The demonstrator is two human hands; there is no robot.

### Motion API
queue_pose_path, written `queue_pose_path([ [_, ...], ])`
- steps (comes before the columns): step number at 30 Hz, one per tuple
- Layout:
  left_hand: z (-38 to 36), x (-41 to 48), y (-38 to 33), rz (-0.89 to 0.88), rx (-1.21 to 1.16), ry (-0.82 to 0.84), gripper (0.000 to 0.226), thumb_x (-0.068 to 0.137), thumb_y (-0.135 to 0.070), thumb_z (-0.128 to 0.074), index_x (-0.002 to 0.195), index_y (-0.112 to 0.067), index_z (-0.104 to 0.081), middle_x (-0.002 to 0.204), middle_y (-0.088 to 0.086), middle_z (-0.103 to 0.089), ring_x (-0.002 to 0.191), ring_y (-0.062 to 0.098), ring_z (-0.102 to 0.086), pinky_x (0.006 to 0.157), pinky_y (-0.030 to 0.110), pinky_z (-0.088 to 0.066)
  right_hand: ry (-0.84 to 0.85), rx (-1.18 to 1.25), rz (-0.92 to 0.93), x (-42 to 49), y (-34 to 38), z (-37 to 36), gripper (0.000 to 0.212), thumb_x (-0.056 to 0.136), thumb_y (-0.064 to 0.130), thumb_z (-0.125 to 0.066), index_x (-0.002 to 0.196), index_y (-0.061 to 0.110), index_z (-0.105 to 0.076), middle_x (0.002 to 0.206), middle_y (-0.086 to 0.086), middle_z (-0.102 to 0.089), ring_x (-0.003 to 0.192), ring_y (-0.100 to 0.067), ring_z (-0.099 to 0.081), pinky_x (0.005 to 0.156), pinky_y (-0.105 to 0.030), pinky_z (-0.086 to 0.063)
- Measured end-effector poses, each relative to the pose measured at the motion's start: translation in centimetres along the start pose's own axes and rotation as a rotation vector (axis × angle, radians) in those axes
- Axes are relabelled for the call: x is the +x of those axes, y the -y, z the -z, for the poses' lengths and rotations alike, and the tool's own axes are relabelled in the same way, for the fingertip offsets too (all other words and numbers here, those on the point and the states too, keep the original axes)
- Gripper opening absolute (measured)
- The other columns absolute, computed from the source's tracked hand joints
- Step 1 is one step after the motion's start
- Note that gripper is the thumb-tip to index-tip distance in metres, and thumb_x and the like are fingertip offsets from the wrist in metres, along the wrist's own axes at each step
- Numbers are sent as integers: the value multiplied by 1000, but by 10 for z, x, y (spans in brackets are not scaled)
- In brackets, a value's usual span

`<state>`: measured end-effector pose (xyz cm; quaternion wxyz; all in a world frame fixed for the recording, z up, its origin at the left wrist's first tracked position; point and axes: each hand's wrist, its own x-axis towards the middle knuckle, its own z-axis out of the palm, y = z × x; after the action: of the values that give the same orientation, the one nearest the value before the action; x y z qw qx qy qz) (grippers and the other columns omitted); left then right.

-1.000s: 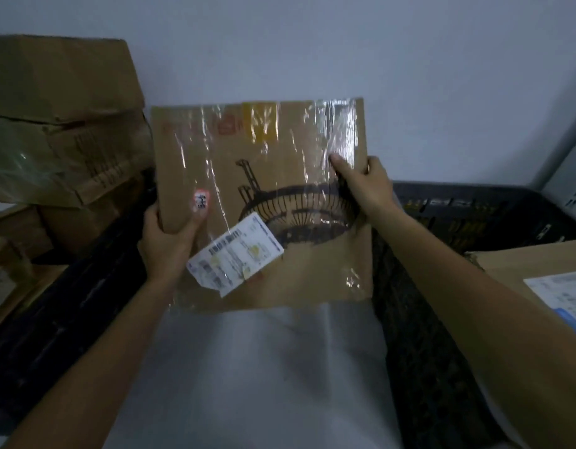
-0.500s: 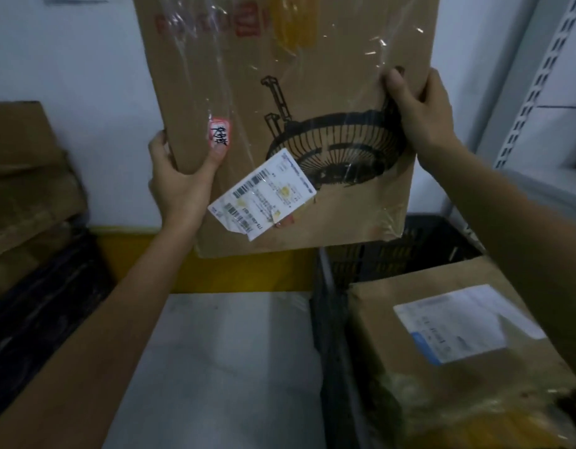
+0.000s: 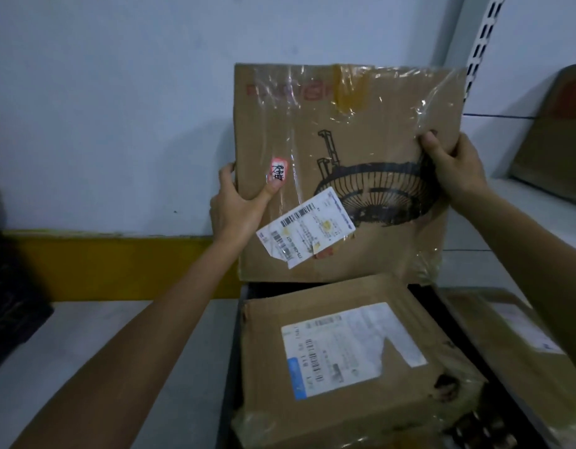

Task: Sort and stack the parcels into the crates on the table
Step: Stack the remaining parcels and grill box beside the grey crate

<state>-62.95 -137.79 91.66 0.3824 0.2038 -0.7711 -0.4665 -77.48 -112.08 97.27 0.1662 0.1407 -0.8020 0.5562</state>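
Grey table (image 3: 118, 345) up front, black crate (image 3: 235, 345) on it, labelled box (image 3: 345, 393) inside. Flat fan-print parcel (image 3: 345, 131) upright at crate's far end; left hand (image 3: 238, 205) grips left edge, right hand (image 3: 455, 170) grips right edge. Pale wall (image 3: 118, 108) behind.

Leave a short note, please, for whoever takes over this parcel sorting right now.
The left hand grips the fan box at its left edge, thumb on the front. The right hand grips its right edge.
The fan box is upright over the far end of the crate, not yet set down.
Done: a labelled parcel lies flat in the crate. A second parcel lies to its right.
To do: lower the fan box into the crate, probably behind or on the labelled parcel.
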Motion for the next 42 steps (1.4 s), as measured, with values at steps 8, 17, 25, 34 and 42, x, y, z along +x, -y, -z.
queue_pose_path([
  [8, -24, 10, -9, 2, 367, 93, 72, 77, -70, -51, 129, -21, -42, 126, 4, -58, 107, 28, -59, 87, 39, -47, 169, -29, -231, 19, -50, 5, 75, 83, 64, -52, 134, 9, -47, 129, -11, -55, 118, -33, -52, 101, -43, -43],
  [17, -24, -7, 19, 138, 522, 166, 84, 76, -75, -43, 131, -12, -42, 129, 11, -55, 109, 32, -58, 84, 39, -47, 320, -218, -249, 32, -49, -14, 81, 80, 70, -50, 135, 11, -46, 129, -7, -53, 119, -31, -50, 101, -39, -42],
  [25, -30, -16, 42, 247, 528, 322, 80, 81, -69, -44, 133, -8, -42, 130, 13, -54, 113, 31, -55, 75, 32, -40, 343, -381, -268, 6, -93, -45, 73, 92, 57, -41, 147, 14, -23, 147, -17, -37, 131, -39, -39, 106, -47, -35],
  [34, -20, -6, 51, 148, 767, 415, 82, 73, -82, -34, 110, -13, -60, 93, 7, -66, 79, 24, -62, 72, 34, -53, 382, -645, -136, 1, -95, -36, 70, 94, 59, -32, 143, 9, -32, 139, -19, -47, 123, -38, -47, 98, -44, -40],
  [42, -15, -17, 47, 93, 731, 378, 69, 78, -75, -38, 101, -15, -63, 82, 1, -62, 69, 17, -58, 54, 24, -41, 373, -708, -91, -5, -95, -29, 72, 93, 62, -29, 140, 8, -35, 133, -18, -52, 116, -37, -53, 92, -42, -43],
])
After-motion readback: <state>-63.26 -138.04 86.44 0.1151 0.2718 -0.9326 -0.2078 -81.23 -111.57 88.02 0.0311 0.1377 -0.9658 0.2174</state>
